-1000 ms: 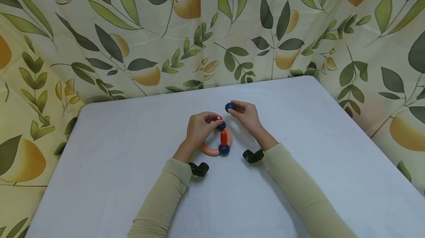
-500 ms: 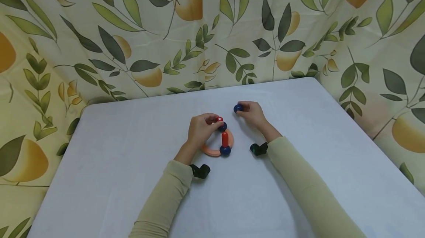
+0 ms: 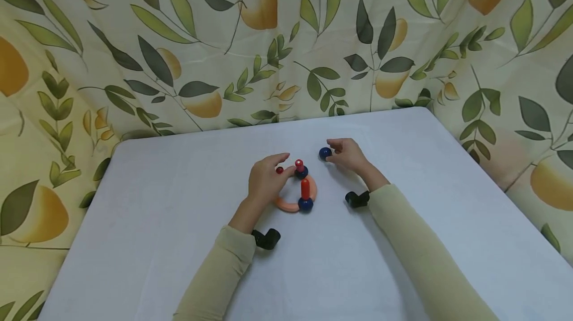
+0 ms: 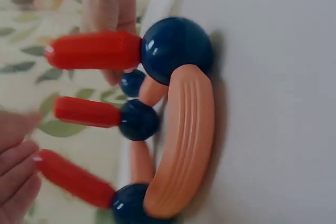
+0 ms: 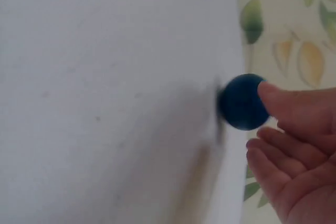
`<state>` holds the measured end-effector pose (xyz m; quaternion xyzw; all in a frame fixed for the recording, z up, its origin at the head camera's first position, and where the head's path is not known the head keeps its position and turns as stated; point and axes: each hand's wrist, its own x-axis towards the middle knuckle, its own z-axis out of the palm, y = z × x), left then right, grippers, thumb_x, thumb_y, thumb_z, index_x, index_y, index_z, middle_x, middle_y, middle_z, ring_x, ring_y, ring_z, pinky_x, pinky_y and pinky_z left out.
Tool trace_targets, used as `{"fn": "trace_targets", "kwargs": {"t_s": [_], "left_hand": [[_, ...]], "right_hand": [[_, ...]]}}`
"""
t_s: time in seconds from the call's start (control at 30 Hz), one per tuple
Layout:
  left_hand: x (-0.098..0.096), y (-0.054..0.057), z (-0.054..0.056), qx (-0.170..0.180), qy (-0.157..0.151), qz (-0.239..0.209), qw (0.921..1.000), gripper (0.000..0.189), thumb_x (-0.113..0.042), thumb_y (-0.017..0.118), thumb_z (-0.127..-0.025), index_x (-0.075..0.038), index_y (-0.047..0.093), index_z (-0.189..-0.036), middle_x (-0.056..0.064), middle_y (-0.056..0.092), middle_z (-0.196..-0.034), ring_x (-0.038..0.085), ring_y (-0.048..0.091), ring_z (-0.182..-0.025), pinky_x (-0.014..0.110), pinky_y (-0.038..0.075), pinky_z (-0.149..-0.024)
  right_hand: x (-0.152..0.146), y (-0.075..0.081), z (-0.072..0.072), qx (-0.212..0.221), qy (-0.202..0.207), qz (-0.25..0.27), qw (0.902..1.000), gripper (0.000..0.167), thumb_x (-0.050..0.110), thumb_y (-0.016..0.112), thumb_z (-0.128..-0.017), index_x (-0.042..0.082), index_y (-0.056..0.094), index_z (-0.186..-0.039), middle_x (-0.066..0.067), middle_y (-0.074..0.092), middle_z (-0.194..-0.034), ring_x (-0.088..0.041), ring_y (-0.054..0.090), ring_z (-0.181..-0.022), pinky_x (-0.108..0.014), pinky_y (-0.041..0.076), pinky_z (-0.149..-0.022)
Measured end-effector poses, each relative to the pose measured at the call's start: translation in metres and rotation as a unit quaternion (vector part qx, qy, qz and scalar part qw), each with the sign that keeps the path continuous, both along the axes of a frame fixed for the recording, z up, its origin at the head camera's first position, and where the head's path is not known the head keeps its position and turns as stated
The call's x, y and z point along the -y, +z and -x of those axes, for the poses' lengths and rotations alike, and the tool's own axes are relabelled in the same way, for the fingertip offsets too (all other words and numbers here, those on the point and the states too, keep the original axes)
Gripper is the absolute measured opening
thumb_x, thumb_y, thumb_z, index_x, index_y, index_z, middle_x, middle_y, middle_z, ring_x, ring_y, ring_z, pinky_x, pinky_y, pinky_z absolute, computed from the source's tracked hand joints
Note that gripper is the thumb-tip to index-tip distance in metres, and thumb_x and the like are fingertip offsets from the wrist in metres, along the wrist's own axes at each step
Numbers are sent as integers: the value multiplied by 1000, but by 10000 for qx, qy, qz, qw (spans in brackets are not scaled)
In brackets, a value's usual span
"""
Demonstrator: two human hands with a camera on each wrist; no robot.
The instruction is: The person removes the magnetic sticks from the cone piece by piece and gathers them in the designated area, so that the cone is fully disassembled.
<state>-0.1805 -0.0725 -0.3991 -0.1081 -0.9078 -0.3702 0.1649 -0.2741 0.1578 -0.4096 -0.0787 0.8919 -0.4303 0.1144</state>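
A ring of orange curved pieces (image 4: 189, 145) and dark blue balls (image 3: 306, 204) lies on the table. Upright red rods stand on its balls: a near rod (image 3: 305, 189), a far rod (image 3: 299, 165), and another whose red tip (image 3: 279, 169) shows between the thumb and forefinger of my left hand (image 3: 264, 177). Those fingers are spread; in the left wrist view the fingertips (image 4: 29, 153) are right at the end of the lowest rod (image 4: 76, 179). My right hand (image 3: 350, 155) is beside a loose blue ball (image 5: 244, 102) on the table, thumb tip against it, other fingers apart from it.
A white-covered table (image 3: 156, 201) carries everything. Behind it hangs a curtain (image 3: 286, 37) printed with fruit and leaves. Black wrist cameras (image 3: 266, 239) stick out inward from both wrists, low over the table.
My right hand has carried the blue ball rightward, set it on the table and loosened its fingers. My left hand has let go of the far red rod and shifted left.
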Motion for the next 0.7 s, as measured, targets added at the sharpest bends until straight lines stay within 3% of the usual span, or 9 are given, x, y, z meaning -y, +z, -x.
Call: {"fn": "trace_targets", "kwargs": {"t_s": [0.07,0.13,0.2,0.3,0.43,0.7], "left_hand": [[5,1,-14,-470,56,188,9987,32,-18,72,-81,-8,68,-110,4,67,-103,18,62,-97,31,49,-80],[8,-1,-28,-690,-50,243,9973,30,-15,73,-80,-7,69,-108,5,68,-101,18,63,-94,30,50,-77],[10,-4,-40,-565,-384,348,9971,29,-16,74,-79,-6,69,-106,6,69,-97,18,64,-87,28,51,-73],[8,-10,-49,89,-973,619,9933,35,-26,73,-80,-6,68,-109,4,68,-98,16,63,-84,26,50,-72],[2,-17,-44,735,-1402,999,9823,46,-37,72,-79,-7,66,-113,1,67,-103,13,61,-91,27,48,-77],[-4,-28,-31,1398,-1604,943,9725,40,-37,71,-80,-10,68,-110,-6,65,-83,9,52,-75,24,42,-65]], "right_hand": [[-5,4,-7,-41,-140,114,9998,54,-3,65,-82,-8,43,-131,-21,44,-134,-32,40,-124,-37,35,-99],[-9,8,-16,-164,-251,224,9993,54,-4,65,-81,-9,43,-131,-22,44,-133,-32,41,-123,-37,36,-98],[-12,11,-25,-314,-318,332,9984,53,-3,66,-81,-9,44,-130,-23,47,-131,-32,44,-121,-36,37,-97],[-12,16,-42,-473,-305,464,9973,52,-3,67,-80,-9,47,-128,-24,50,-127,-32,48,-117,-36,39,-95],[-5,20,-64,-441,-14,649,9969,50,-2,69,-79,-9,51,-125,-22,52,-125,-31,50,-115,-37,40,-94],[11,18,-91,-198,690,994,9925,47,1,71,-78,-10,54,-121,-22,57,-119,-31,54,-111,-39,42,-91]]}}
